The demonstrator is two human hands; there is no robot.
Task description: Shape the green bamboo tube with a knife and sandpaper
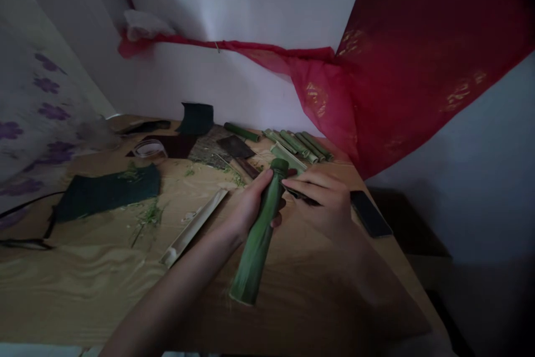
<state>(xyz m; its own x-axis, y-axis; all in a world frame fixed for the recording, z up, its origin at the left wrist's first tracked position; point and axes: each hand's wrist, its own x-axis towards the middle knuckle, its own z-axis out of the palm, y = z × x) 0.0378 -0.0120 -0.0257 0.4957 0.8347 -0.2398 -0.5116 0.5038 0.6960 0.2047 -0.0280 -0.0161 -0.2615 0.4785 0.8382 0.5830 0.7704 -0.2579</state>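
A green bamboo tube (257,251) slants above the table, its lower end toward me. My left hand (251,201) is wrapped around its upper part, the thumb along the side and fingers curled underneath. Near the top, just under the rim, the tube narrows at a groove-like ring. My right hand (326,195) is closed on a slim dark tool (305,196) like a small carving knife. Its fingertips are at the narrowed neck; the tool's tip is too dark to make out.
Cut bamboo pieces (309,145) lie at the back, beside a split bamboo strip (194,229) nearer me. Dark green cloth (108,192), tape roll (149,148) and green shavings (148,215) are left. A phone (370,213) lies by the right edge, below red fabric (401,67).
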